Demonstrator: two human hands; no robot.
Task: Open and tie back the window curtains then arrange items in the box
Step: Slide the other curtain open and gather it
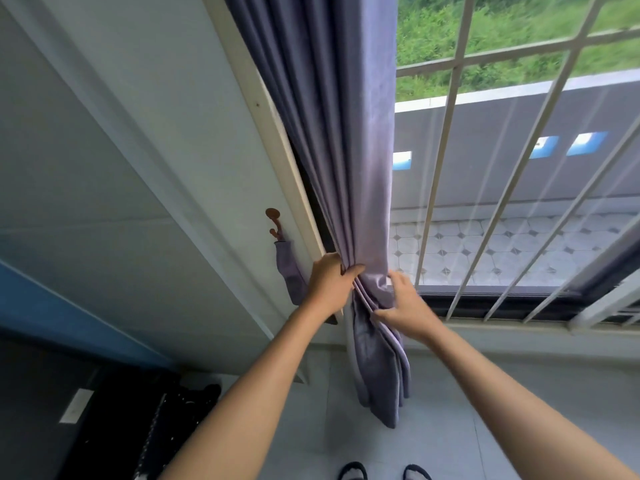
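A grey tiled floor (450,393) meets a white-barred window (457,67) and pale wall. Nearest, the left hand (329,285) clenches around the gathered purple fabric curtain (349,133), bunched at the window's left edge. The right hand (405,306) pinches the folds just beside it, thumb below. Farther left, a brown wall hook (273,220) carries a purple fabric tie-back (291,271), hanging slack.

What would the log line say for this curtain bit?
stage: gathering | left hand: grips bunched purple fabric curtain | right hand: pinches folds | purple tieback: hanging on hook, unused
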